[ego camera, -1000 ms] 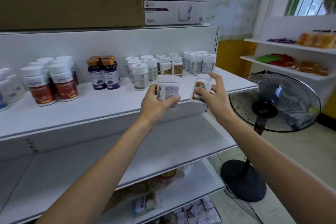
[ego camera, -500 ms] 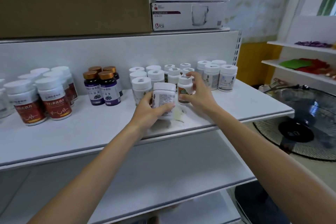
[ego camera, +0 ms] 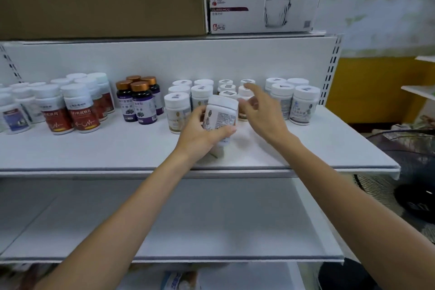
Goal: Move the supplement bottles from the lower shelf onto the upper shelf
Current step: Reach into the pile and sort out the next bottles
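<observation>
Left hand (ego camera: 202, 135) fingers (ego camera: 197, 113) clamped round white bottle (ego camera: 220, 115), tilted low over upper shelf (ego camera: 117, 148), in front of like-capped row (ego camera: 179, 101): probably slotting it beside its kind. Right hand (ego camera: 263, 115) fingers (ego camera: 253, 88) apart, holding nothing, near small bottles (ego camera: 227, 88).

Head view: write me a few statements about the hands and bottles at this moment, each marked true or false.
1. The left hand grips a white bottle. True.
2. The right hand grips a bottle as well. False: its fingers are spread and hold nothing.
3. The dark bottles with copper caps stand on the upper shelf. True.
4. The held bottle lies on the lower shelf. False: it is held at the upper shelf.
</observation>
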`<move>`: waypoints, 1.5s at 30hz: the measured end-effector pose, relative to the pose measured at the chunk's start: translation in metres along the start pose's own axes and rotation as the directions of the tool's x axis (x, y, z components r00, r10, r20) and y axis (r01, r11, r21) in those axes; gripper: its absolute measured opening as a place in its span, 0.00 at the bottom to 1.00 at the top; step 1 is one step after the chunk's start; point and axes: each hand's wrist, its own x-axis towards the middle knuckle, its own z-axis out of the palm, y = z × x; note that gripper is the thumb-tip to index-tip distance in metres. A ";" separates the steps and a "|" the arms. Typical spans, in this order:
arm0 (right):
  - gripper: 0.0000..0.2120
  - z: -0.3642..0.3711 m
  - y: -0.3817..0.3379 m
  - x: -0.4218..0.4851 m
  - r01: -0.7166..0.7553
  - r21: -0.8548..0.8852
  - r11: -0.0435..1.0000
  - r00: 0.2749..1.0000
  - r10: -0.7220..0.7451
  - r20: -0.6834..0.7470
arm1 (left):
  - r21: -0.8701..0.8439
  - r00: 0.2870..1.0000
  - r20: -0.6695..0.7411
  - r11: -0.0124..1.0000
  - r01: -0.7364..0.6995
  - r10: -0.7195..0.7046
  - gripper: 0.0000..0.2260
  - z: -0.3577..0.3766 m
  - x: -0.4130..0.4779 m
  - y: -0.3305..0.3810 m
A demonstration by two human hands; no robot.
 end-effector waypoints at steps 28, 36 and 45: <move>0.32 -0.114 0.083 -0.020 -0.167 0.147 0.975 0.984 0.156 0.083 | 0.767 0.947 0.292 0.559 -0.316 0.135 0.19 0.149 -0.017 0.010; 0.37 -0.087 0.078 -0.023 -0.165 -0.005 0.986 0.984 0.164 -0.067 | 0.695 0.925 0.342 0.617 -0.368 0.166 0.14 0.138 -0.026 0.013; 0.32 -0.034 -0.014 -0.055 -0.013 -0.204 0.979 0.978 -0.030 -0.208 | 0.583 0.974 -0.049 0.798 -0.152 0.221 0.10 -0.012 -0.059 0.006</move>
